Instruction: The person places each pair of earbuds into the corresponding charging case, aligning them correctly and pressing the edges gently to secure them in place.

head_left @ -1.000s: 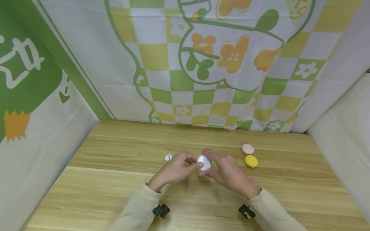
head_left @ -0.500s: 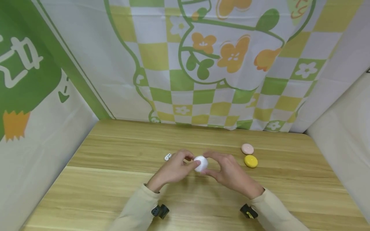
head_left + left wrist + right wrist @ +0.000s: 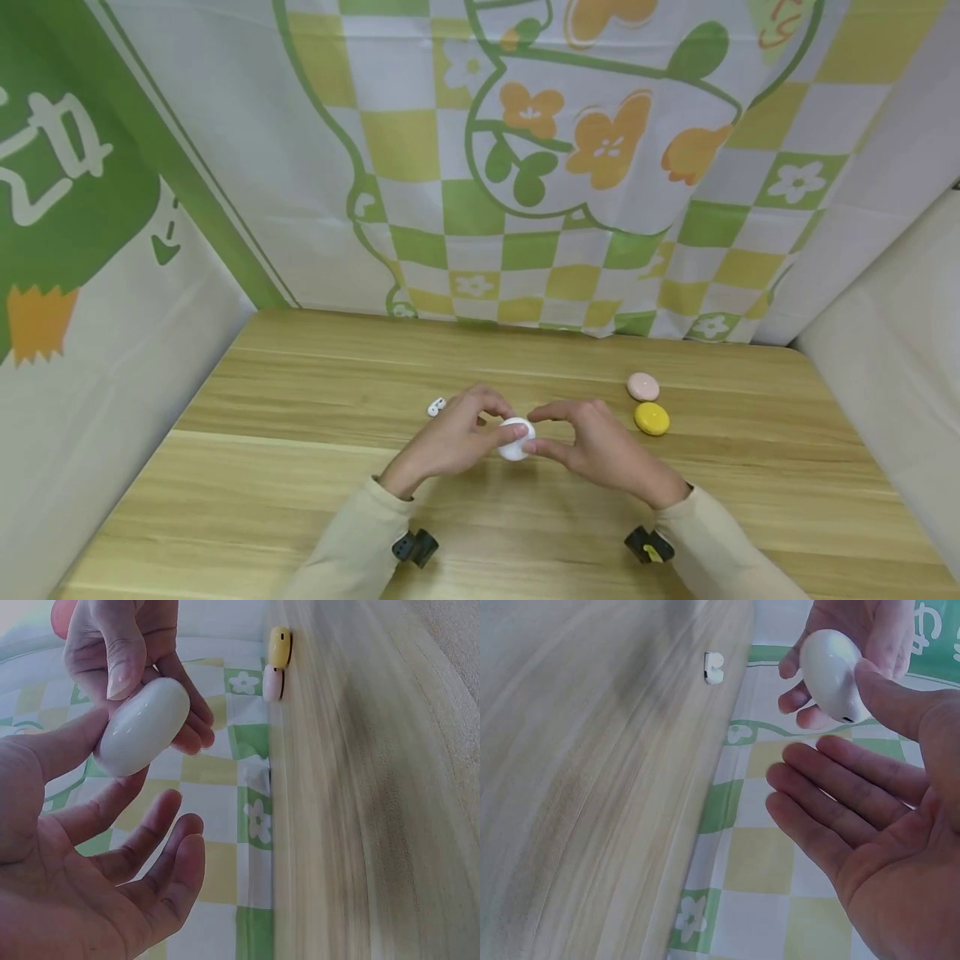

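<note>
In the head view, both forearms [image 3: 351,533] slant inward, cut off below; the left hand [image 3: 456,437] pinches a white case [image 3: 515,450] above the surface [image 3: 247,492], the right hand [image 3: 600,448] beside it. The left wrist view shows thumb and forefinger holding it, other fingers free. In the right wrist view, the right grip is loose, fingers straight, thumb apparently touching the case, which partly hides the left fingers.

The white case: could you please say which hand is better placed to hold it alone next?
Probably the left hand: its thumb and a finger pinch the white case, while the right hand seems to touch it only with the thumb, other fingers extended.
</note>
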`<state>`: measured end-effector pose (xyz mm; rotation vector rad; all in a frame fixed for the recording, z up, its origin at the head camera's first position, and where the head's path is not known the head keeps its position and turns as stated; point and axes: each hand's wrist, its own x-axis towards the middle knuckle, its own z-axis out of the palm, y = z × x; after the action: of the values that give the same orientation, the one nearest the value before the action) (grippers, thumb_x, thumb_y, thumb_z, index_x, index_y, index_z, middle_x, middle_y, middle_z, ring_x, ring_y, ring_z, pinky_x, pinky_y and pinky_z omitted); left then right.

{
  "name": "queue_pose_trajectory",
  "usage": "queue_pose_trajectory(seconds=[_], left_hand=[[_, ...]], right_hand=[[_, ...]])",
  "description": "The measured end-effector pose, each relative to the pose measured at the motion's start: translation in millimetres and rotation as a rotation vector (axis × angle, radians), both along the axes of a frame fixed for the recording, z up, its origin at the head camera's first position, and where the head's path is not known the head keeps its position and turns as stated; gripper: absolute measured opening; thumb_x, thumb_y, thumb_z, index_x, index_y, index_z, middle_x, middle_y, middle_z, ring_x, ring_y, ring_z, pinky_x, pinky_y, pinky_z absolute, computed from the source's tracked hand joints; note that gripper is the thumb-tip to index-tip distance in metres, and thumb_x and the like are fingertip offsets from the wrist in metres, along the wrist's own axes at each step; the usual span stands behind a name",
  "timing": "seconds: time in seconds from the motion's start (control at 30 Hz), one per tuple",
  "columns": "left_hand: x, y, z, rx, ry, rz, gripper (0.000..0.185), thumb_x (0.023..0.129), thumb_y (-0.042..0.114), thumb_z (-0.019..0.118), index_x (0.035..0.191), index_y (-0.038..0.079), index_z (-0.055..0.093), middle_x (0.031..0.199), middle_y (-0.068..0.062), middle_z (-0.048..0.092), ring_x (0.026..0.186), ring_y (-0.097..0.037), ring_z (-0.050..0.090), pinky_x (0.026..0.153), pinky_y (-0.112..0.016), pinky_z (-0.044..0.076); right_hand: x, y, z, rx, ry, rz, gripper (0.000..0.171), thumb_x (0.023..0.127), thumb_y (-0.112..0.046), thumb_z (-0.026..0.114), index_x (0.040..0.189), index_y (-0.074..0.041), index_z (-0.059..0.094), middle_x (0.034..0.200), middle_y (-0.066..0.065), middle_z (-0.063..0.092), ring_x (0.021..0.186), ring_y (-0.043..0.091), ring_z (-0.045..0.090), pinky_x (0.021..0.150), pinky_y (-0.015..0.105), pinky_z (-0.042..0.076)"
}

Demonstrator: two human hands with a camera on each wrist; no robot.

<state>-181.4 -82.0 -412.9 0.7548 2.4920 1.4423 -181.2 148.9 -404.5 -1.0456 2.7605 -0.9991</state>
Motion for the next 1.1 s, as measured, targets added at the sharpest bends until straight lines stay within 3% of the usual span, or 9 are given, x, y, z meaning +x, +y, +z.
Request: queue_pose_trajectory(seconds=[0.27,0.5,0.7,0.9,1.1], left_hand=[[2.8,0.2,3.2,0.017,-0.022,-0.012,0.024,0.096,0.031,0.072,0.107,0.010,0.073,0.124,-0.010,0.063,0.117,-0.025,0.056,0.097,-0.049,0.048],[0.1,-2.8,-0.1,0.053,-0.037,0.028,0.032,0.094,0.028,0.075,0.117,0.006,0.071,0.121,-0.006,0.066,0.116,-0.028,0.056,0.093,-0.047,0.050],[0.4,1.7,-3.6,0.067,-0.064,0.035,0.030,0.094,0.026,0.075,0.110,0.002,0.072,0.113,-0.008,0.064,0.110,-0.031,0.056,0.088,-0.042,0.052],[1.1,4.4,-3.8,0.071,-0.070,0.050,0.022,0.095,0.024,0.073,0.104,0.004,0.072,0.111,-0.007,0.064,0.109,-0.031,0.058,0.089,-0.041,0.052],[0.9,1.6,-0.2,0.053,-0.052,0.062,0.024,0.095,0.026,0.073,0.106,0.004,0.072,0.113,-0.007,0.067,0.111,-0.028,0.059,0.092,-0.046,0.052]], right_hand=[[-2.6,1.3,-0.8,-0.068,-0.157,0.048,0.022,0.096,-0.026,0.073,0.112,-0.011,0.077,0.112,0.001,0.075,0.108,0.020,0.069,0.093,0.043,0.056],[-2.8,3.4,-4.7,-0.189,-0.117,-0.065,0.017,0.094,-0.017,0.075,0.108,-0.007,0.078,0.107,0.004,0.076,0.104,0.023,0.071,0.089,0.046,0.057],[-0.9,0.1,-5.7,-0.259,-0.083,-0.180,0.018,0.092,-0.016,0.077,0.106,-0.005,0.079,0.105,0.006,0.076,0.105,0.023,0.071,0.091,0.050,0.056],[0.5,-2.2,-8.0,-0.285,-0.127,-0.198,0.018,0.094,-0.017,0.075,0.107,-0.005,0.079,0.107,0.006,0.076,0.104,0.023,0.071,0.090,0.046,0.056],[-0.1,3.8,-7.4,-0.249,-0.217,-0.148,0.027,0.097,-0.026,0.072,0.115,-0.006,0.076,0.116,0.009,0.073,0.110,0.028,0.068,0.090,0.046,0.056]])
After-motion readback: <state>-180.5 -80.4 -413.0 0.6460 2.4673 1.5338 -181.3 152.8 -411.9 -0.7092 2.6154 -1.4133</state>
